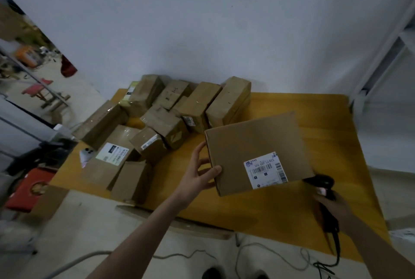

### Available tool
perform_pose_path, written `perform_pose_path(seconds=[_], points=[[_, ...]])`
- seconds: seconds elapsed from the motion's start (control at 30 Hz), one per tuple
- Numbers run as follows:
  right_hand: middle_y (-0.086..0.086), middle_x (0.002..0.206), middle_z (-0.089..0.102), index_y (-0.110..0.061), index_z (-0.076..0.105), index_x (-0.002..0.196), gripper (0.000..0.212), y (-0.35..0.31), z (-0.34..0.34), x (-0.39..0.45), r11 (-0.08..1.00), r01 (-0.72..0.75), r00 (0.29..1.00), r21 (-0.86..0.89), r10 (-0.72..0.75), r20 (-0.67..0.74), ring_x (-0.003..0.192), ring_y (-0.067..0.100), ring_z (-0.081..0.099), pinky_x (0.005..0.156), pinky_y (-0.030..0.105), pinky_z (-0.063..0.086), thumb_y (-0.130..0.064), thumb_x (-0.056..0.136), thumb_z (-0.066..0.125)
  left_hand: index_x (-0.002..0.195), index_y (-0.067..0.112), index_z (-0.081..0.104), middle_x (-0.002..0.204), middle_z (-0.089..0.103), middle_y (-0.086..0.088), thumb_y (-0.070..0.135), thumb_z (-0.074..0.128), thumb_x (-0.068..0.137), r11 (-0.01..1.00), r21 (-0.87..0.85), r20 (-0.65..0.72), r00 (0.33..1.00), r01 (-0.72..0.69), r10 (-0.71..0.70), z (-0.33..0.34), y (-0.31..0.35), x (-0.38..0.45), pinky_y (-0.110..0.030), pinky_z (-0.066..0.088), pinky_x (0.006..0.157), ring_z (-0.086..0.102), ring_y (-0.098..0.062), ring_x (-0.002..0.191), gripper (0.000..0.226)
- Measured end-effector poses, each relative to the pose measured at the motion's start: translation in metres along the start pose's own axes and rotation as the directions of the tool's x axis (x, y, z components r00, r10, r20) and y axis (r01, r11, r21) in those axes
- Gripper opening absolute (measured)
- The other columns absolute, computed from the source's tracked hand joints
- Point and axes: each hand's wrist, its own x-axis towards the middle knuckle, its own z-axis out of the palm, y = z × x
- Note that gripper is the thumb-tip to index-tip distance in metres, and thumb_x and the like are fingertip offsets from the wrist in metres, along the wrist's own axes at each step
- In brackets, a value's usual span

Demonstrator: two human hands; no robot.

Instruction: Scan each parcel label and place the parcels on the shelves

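Observation:
My left hand (198,172) grips the left edge of a flat brown cardboard parcel (251,144), thumb on top, holding it tilted above the yellow table (325,121). A white barcode label (266,170) faces up on the parcel's near right corner. My right hand (332,205) holds a black handheld scanner (323,185) just right of and below that label, its head beside the parcel's corner. A black cord trails from the scanner toward the floor.
Several brown parcels (179,108) are piled on the table's left and back part. A white phone (86,154) lies at the left edge. A red stool (29,189) stands left of the table. White shelf uprights (381,54) rise at right. Cables run on the floor.

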Motion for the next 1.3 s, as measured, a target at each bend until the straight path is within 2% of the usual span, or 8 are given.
perform_pose_path(seconds=[0.1, 0.17, 0.43, 0.6, 0.77, 1.03, 1.23, 1.3], points=[[0.017, 0.068, 0.050, -0.003, 0.054, 0.101, 0.008, -0.002, -0.002, -0.029, 0.991, 0.135, 0.988, -0.005, -0.135, -0.081, 0.057, 0.028, 0.047, 0.063, 0.047, 0.042, -0.006, 0.094, 0.056, 0.127, 0.058, 0.024, 0.125, 0.050, 0.002, 0.026, 0.066, 0.086, 0.999, 0.012, 0.000, 0.999, -0.035, 0.035, -0.003, 0.000, 0.007, -0.027, 0.058, 0.071, 0.063, -0.006, 0.100, 0.067], [0.017, 0.059, 0.046, -0.005, 0.047, 0.081, 0.014, -0.009, -0.002, -0.064, 0.980, 0.198, 0.971, -0.012, -0.198, -0.131, 0.052, 0.026, 0.044, 0.058, 0.043, 0.041, -0.001, 0.093, 0.053, 0.131, 0.054, 0.022, 0.124, 0.050, 0.003, 0.021, 0.064, 0.089, 0.998, 0.021, 0.004, 0.998, -0.065, 0.065, -0.004, -0.001, 0.014, -0.024, 0.057, 0.068, 0.064, -0.004, 0.097, 0.068], [0.014, 0.057, 0.051, -0.022, 0.052, 0.090, 0.024, -0.040, 0.012, -0.219, 0.890, 0.456, 0.887, 0.017, -0.454, -0.084, 0.046, 0.022, 0.048, 0.044, 0.030, 0.039, 0.001, 0.088, 0.059, 0.138, 0.049, 0.020, 0.122, 0.050, 0.007, 0.021, 0.063, 0.089, 0.996, -0.050, 0.057, 0.995, -0.073, 0.076, 0.002, 0.001, 0.033, -0.029, 0.058, 0.071, 0.059, -0.010, 0.106, 0.071], [0.003, 0.056, 0.052, -0.032, 0.053, 0.094, 0.033, -0.045, 0.031, -0.238, 0.872, 0.488, 0.872, -0.038, -0.489, -0.014, 0.041, 0.008, 0.042, 0.042, 0.021, 0.035, -0.002, 0.085, 0.062, 0.136, 0.049, 0.022, 0.122, 0.048, 0.008, 0.017, 0.063, 0.090, 0.993, 0.001, 0.135, 0.984, -0.118, 0.117, 0.007, 0.003, 0.036, -0.023, 0.057, 0.068, 0.062, -0.007, 0.099, 0.070], [0.010, 0.064, 0.054, -0.026, 0.052, 0.092, 0.027, -0.040, 0.038, -0.237, 0.876, 0.474, 0.878, -0.092, -0.478, -0.029, 0.046, 0.013, 0.044, 0.047, 0.028, 0.037, -0.002, 0.084, 0.061, 0.137, 0.048, 0.022, 0.124, 0.047, 0.007, 0.014, 0.063, 0.090, 0.991, -0.003, 0.181, 0.975, -0.132, 0.131, 0.009, 0.002, 0.039, -0.025, 0.057, 0.070, 0.062, -0.009, 0.101, 0.071], [0.005, 0.061, 0.053, -0.025, 0.052, 0.091, 0.026, -0.038, 0.030, -0.228, 0.870, 0.487, 0.873, -0.078, -0.488, 0.004, 0.042, 0.008, 0.043, 0.043, 0.021, 0.038, -0.001, 0.085, 0.060, 0.136, 0.049, 0.021, 0.125, 0.048, 0.008, 0.014, 0.064, 0.089, 0.991, 0.007, 0.177, 0.975, -0.137, 0.133, 0.014, 0.002, 0.043, -0.026, 0.058, 0.072, 0.061, -0.009, 0.103, 0.073], [0.012, 0.057, 0.051, -0.010, 0.051, 0.093, 0.009, -0.021, 0.004, -0.166, 0.919, 0.388, 0.908, 0.071, -0.368, -0.203, 0.045, 0.022, 0.048, 0.044, 0.029, 0.041, -0.003, 0.090, 0.057, 0.131, 0.057, 0.025, 0.127, 0.048, 0.007, 0.033, 0.075, 0.080, 0.989, 0.027, 0.127, 0.982, -0.146, 0.142, 0.013, 0.002, 0.039, -0.030, 0.058, 0.077, 0.061, -0.014, 0.109, 0.075], [0.013, 0.055, 0.047, -0.004, 0.048, 0.087, 0.009, -0.012, -0.004, -0.124, 0.943, 0.326, 0.933, 0.068, -0.309, -0.185, 0.043, 0.022, 0.045, 0.043, 0.029, 0.039, 0.000, 0.092, 0.054, 0.133, 0.059, 0.026, 0.129, 0.047, 0.008, 0.045, 0.077, 0.073, 0.984, 0.078, 0.102, 0.983, -0.160, 0.152, 0.010, -0.001, 0.036, -0.034, 0.058, 0.082, 0.059, -0.015, 0.112, 0.080]])
